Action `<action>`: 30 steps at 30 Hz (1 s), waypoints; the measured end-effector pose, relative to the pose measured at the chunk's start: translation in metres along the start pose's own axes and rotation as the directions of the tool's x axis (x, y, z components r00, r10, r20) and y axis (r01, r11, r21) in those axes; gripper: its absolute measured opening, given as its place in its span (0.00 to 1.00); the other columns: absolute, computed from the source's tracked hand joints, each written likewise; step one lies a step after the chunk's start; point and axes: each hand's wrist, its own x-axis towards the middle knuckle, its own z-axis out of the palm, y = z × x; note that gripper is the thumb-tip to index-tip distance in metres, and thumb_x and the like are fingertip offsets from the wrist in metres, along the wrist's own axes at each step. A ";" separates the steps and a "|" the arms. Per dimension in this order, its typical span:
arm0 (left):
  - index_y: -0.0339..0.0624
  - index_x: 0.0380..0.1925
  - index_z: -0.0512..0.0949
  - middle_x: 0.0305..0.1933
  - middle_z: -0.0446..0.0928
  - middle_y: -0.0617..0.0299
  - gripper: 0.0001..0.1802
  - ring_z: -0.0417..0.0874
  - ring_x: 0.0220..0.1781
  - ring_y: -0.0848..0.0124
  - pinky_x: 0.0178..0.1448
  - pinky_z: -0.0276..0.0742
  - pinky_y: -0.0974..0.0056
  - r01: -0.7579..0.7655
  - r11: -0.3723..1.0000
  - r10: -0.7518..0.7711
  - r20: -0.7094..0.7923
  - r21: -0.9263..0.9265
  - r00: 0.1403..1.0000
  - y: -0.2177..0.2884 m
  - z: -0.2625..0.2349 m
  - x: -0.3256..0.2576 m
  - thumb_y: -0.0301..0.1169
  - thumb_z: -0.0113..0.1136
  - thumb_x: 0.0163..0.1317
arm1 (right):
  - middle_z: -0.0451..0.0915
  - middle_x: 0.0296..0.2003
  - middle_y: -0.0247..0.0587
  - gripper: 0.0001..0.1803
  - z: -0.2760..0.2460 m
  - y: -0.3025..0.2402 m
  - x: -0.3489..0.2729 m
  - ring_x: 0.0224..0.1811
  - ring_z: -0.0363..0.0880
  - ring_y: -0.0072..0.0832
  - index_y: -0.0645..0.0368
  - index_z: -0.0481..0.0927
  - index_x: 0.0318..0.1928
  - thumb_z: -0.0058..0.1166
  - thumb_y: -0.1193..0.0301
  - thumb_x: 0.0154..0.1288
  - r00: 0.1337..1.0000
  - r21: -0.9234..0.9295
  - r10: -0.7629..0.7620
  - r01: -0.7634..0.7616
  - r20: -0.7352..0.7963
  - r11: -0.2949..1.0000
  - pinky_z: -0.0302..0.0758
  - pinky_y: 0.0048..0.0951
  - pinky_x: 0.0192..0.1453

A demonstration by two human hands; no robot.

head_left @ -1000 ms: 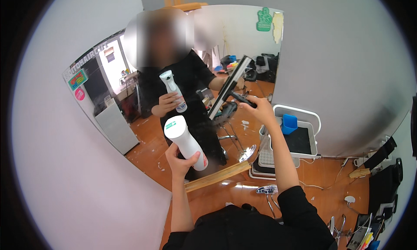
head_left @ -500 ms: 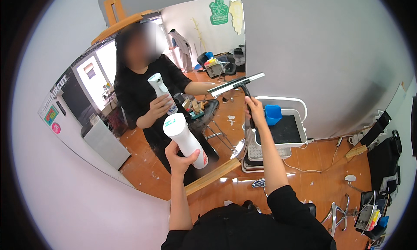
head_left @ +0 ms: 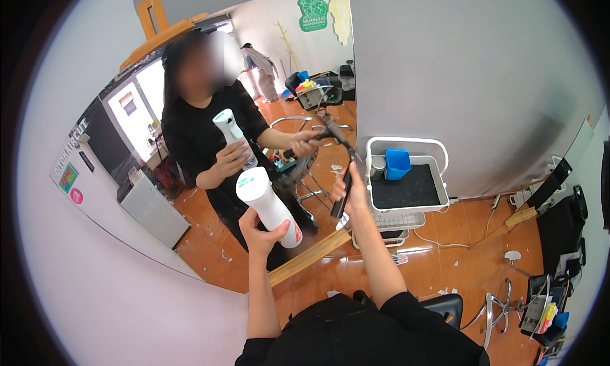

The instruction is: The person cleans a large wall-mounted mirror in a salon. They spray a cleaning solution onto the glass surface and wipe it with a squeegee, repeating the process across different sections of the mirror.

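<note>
My left hand point(head_left: 259, 231) is wrapped round a white spray bottle point(head_left: 270, 204), held upright but leaning in front of a large mirror point(head_left: 216, 245). Its fingers are partly hidden behind the bottle. Closed on the black handle of a squeegee point(head_left: 341, 204) is my right hand point(head_left: 353, 189), near the mirror's right edge. The squeegee's head is turned nearly end-on and smeared by motion, close to the glass; I cannot tell whether it touches. The mirror reflects me, the bottle and the squeegee.
Right of the mirror stands a white trolley point(head_left: 410, 207) with a blue container point(head_left: 398, 164) in it. Behind it is a grey wall point(head_left: 476, 80). A wooden ledge point(head_left: 311, 259) runs below the mirror. A cable point(head_left: 445, 243), swivel chairs and white scraps are on the orange floor.
My right hand has moved left and down with the squeegee, whose head has turned from broadside to nearly end-on. My left hand and the bottle have barely moved.
</note>
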 end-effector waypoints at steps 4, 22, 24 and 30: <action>0.33 0.37 0.78 0.32 0.80 0.61 0.25 0.81 0.34 0.74 0.40 0.76 0.70 0.034 0.999 -0.034 0.009 0.003 0.999 0.005 -0.006 -0.002 0.34 0.73 0.37 | 0.58 0.15 0.28 0.22 0.008 -0.032 0.033 0.13 0.54 0.19 0.51 0.65 0.29 0.43 0.46 0.67 0.988 0.194 -0.034 0.064 -0.153 0.979 0.55 0.23 0.17; 0.33 0.39 0.77 0.34 0.80 0.61 0.26 0.81 0.35 0.73 0.42 0.77 0.68 0.040 0.999 -0.038 -0.043 0.033 0.998 0.009 -0.084 -0.039 0.33 0.73 0.37 | 0.58 0.14 0.29 0.24 0.081 0.043 0.019 0.11 0.54 0.20 0.50 0.64 0.25 0.41 0.45 0.67 0.982 0.198 -0.026 0.063 -0.185 0.978 0.55 0.24 0.17; 0.33 0.39 0.77 0.34 0.80 0.61 0.26 0.81 0.35 0.72 0.42 0.77 0.68 0.050 0.998 -0.049 -0.050 0.032 0.998 0.012 -0.099 -0.047 0.33 0.73 0.37 | 0.57 0.13 0.28 0.24 0.087 0.058 0.015 0.11 0.54 0.20 0.49 0.64 0.25 0.42 0.44 0.67 0.980 0.185 -0.035 0.071 -0.194 0.980 0.55 0.25 0.17; 0.32 0.39 0.77 0.35 0.80 0.59 0.27 0.82 0.37 0.71 0.44 0.77 0.67 0.086 0.994 -0.081 -0.073 0.069 0.994 0.019 -0.146 -0.072 0.34 0.72 0.37 | 0.57 0.13 0.28 0.23 0.112 0.103 -0.001 0.11 0.53 0.20 0.48 0.64 0.25 0.42 0.45 0.66 0.982 0.192 -0.016 0.052 -0.186 0.980 0.55 0.25 0.17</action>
